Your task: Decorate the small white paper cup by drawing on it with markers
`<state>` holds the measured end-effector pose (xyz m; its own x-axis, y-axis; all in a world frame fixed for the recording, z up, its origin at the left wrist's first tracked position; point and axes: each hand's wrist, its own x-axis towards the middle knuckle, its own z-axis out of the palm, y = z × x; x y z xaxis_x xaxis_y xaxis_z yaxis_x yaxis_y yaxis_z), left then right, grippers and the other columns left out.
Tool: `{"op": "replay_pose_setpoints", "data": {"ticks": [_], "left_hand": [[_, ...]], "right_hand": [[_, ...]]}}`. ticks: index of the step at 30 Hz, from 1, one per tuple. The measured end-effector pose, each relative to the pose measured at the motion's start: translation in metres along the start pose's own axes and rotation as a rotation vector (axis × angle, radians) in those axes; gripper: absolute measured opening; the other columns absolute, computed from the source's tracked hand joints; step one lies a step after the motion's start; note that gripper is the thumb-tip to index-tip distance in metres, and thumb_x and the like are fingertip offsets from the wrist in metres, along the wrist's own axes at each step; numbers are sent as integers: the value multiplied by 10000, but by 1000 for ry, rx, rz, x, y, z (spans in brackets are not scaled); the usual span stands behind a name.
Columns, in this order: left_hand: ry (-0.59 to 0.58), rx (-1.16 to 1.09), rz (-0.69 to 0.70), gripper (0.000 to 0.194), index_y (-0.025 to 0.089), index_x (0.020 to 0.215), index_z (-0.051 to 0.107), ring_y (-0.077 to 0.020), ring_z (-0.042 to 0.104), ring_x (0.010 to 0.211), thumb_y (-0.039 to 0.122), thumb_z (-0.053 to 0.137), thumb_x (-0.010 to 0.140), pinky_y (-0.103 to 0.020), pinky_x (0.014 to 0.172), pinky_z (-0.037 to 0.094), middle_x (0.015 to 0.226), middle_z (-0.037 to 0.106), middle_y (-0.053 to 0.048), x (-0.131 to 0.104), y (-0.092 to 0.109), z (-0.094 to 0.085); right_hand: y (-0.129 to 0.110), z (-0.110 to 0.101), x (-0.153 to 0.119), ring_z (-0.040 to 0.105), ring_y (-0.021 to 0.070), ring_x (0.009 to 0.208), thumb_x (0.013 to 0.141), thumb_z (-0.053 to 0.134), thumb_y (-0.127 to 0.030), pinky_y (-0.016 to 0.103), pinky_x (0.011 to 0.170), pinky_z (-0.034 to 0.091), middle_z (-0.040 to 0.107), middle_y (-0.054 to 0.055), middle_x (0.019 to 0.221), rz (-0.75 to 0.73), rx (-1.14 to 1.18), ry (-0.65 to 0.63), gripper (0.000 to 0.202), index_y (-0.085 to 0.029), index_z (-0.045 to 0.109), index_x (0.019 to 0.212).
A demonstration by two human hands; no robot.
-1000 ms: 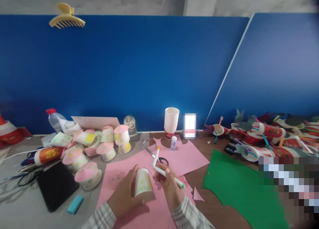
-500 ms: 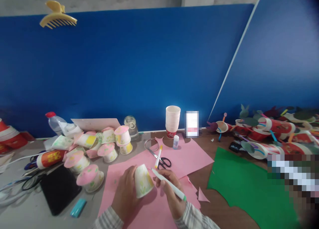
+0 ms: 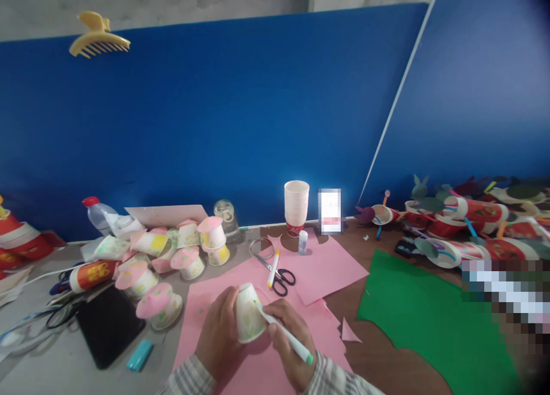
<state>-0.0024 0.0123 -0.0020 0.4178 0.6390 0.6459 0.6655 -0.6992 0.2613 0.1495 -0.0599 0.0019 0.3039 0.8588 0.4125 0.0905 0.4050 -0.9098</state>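
My left hand (image 3: 220, 329) wraps round a white paper cup (image 3: 250, 317) from its left side. The cup stands upside down and slightly tilted over pink paper (image 3: 201, 303), and yellow and green marks show on its wall. In my right hand (image 3: 292, 340) is a white marker with a green end (image 3: 290, 339). Its tip reaches the upper right of the cup's wall. Just beyond my hands lie scissors with black handles (image 3: 281, 280) and a white and yellow marker (image 3: 274, 269).
Several decorated cups with pink paper tops (image 3: 158, 306) crowd the left. A stack of cups (image 3: 296, 208) and a small glue bottle (image 3: 303, 243) stand behind. Green paper (image 3: 421, 320) lies right, below a pile of red cup figures (image 3: 476, 217). A black pouch (image 3: 109, 326) is at left.
The marker's tip has moved left onto the cup, where before it was beside the cup's edge. The cup has turned a little more upright in my left hand.
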Motion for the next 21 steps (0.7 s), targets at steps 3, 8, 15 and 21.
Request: {"op": "replay_pose_setpoints", "data": {"ticks": [3, 8, 15, 21], "left_hand": [[6, 12, 12, 784, 207, 1182, 251, -277, 478, 957, 550, 562, 550, -416, 769, 454, 1044, 491, -97, 0, 1, 0], [-7, 31, 12, 801, 186, 1180, 254, -278, 477, 953, 526, 581, 533, -418, 774, 450, 1039, 495, -109, 0, 1, 1], [-10, 43, 32, 799, 199, 1192, 240, -275, 476, 956, 555, 556, 551, -419, 767, 453, 1042, 488, -102, 0, 1, 1], [-12, 39, 33, 758, 182, 1183, 257, -259, 477, 953, 547, 533, 579, -414, 763, 453, 1034, 495, -101, 0, 1, 0]], "right_hand": [[1, 0, 1, 576, 196, 565, 713, 543, -226, 300, 538, 463, 621, -6, 696, 0, -12, 30, 197, -283, 657, 864], [0, 1, 2, 565, 180, 566, 733, 518, -221, 273, 529, 455, 602, -20, 673, -36, -56, 13, 175, -263, 641, 851], [-1, 1, 3, 569, 170, 579, 737, 510, -217, 252, 536, 463, 599, -14, 673, -63, -81, 15, 162, -224, 635, 839], [-4, 0, 1, 569, 162, 584, 740, 507, -200, 245, 550, 466, 590, -13, 681, -93, -74, -21, 156, -216, 629, 837]]}}
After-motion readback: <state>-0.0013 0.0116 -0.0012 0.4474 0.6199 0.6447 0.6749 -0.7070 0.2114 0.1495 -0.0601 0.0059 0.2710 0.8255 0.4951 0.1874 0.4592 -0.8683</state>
